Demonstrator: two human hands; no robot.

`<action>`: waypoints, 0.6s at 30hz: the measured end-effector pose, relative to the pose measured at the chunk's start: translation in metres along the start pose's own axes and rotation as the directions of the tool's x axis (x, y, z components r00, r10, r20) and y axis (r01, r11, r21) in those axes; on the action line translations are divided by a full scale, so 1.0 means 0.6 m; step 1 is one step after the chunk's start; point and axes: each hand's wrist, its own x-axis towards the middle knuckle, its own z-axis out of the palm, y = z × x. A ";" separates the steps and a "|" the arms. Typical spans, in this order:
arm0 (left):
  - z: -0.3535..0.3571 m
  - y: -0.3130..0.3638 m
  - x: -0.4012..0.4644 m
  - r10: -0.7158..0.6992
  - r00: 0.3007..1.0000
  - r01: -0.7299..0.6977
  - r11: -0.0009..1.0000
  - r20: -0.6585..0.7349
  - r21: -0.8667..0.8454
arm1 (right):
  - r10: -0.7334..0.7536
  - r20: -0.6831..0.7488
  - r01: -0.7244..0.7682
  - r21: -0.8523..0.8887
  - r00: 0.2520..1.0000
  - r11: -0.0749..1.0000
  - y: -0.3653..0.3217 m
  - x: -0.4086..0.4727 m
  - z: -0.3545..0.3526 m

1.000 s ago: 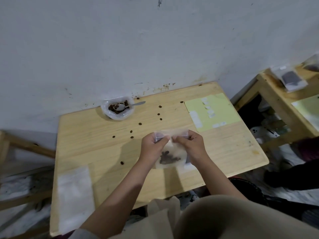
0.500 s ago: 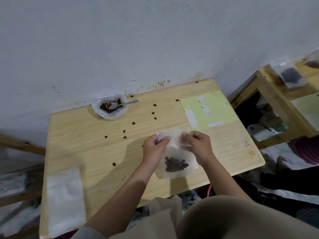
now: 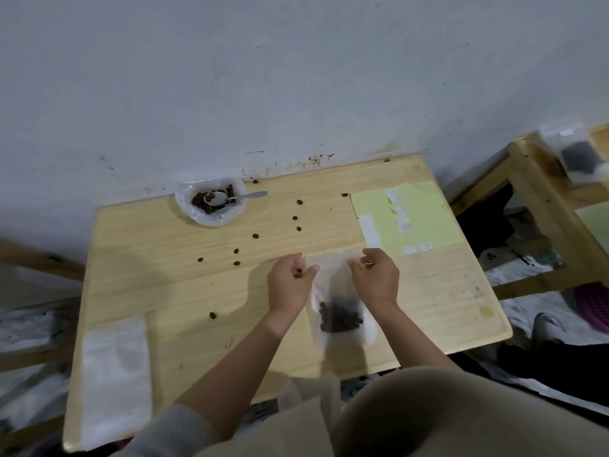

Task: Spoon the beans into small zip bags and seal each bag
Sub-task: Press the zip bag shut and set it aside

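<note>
Zip bag [image 3: 339, 301] lay flat on table [image 3: 197, 285], near front edge, between both hands; translucent, blurred, dark clump of beans [image 3: 339, 316] settled in its lower half, mouth end toward wall.

Left hand [image 3: 290, 285] at bag's upper left corner, fingers loosely curled, thumb tip at the edge; one dark bean-like speck showed by the fingers. Right hand [image 3: 375, 278] at upper right corner, fingers curled over top edge. Firm pinch or mere touch: could not tell for either.

Step judged: sealing. To do well: beans kept low, away from strip; air pressed out; strip pinched from one corner across to the other.

Beyond: stray beans [image 3: 298, 219] scattered on wood; bowl [image 3: 211, 202] with spoon [image 3: 230, 199] by wall; empty bags [image 3: 112, 377] at left; green sheet [image 3: 412, 216] at right.
</note>
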 end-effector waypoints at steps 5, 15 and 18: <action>-0.046 -0.005 -0.009 0.128 0.991 -0.126 0.991 -0.049 0.045 | -0.171 -0.103 0.160 -0.107 0.980 0.981 -0.012 -0.011 0.010; -0.302 -0.143 -0.064 0.101 0.902 -0.021 0.981 -0.420 0.191 | -0.430 0.171 0.424 0.076 0.886 0.903 -0.112 -0.184 0.177; -0.379 -0.203 -0.084 0.068 0.856 0.068 0.968 -0.513 0.242 | -0.404 0.333 0.397 0.093 0.852 0.913 -0.137 -0.251 0.240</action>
